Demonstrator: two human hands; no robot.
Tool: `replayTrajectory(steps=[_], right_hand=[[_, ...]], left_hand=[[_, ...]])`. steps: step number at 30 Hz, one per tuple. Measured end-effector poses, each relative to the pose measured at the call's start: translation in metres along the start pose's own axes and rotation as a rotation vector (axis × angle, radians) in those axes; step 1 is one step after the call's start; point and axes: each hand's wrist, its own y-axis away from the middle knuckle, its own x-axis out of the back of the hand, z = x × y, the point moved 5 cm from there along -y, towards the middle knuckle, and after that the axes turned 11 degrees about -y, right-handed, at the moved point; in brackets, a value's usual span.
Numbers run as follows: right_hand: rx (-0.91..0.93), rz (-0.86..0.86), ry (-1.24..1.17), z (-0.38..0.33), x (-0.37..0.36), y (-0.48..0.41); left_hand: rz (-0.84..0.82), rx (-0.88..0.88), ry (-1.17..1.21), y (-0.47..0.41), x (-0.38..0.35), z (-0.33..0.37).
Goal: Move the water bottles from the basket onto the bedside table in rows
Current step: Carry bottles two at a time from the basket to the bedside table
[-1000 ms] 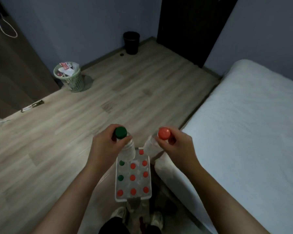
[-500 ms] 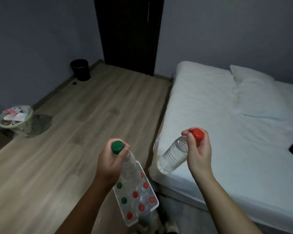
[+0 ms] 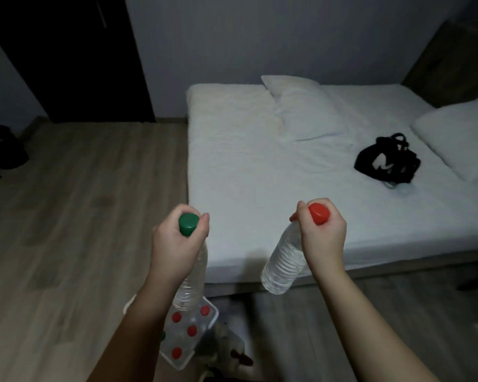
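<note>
Hanging neck-up, slightly tilted: green-capped water bottle [image 3: 191, 285] gripped at its cap by left hand [image 3: 178, 244], red-capped water bottle [image 3: 284, 261] likewise by right hand [image 3: 323, 239], hands apart, basket [image 3: 214, 315] below the left; bedside table out of view.

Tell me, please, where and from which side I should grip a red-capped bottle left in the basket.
Take the bottle by its cap and neck, coming from straight above. It stands upright, packed close among others in the basket, so only its top is free and its sides are walled in.
</note>
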Motion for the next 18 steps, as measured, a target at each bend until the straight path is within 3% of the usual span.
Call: replayTrajectory(steps=[12,18], right_hand=[[0.007,0.353,0.110,0.016,0.332,-0.029],[0.005,0.497,0.218,0.015,0.455,-0.024]], left_hand=[[-0.361,-0.122,0.117,0.094,-0.247,0.164],[-0.466,-0.172,0.166,0.135,-0.336,0.231]])
